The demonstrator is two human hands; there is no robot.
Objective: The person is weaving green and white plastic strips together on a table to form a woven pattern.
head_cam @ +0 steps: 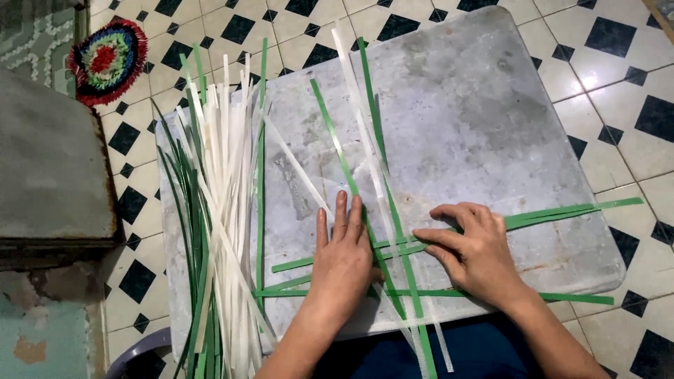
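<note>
I see my left hand (342,260) flat, fingers together, pressing the crossed green strips (393,249) on the grey board (477,119) — my right hand (472,245), fingers spread, pins them beside it; a pile of loose strips (217,210) lies left.

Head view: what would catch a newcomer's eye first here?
Both hands press flat on crossed green and white strips at the near edge of a worn grey board: the left hand on upright strips, the right hand on the long green strips running sideways. To the left lies a loose pile of white and green strips.
</note>
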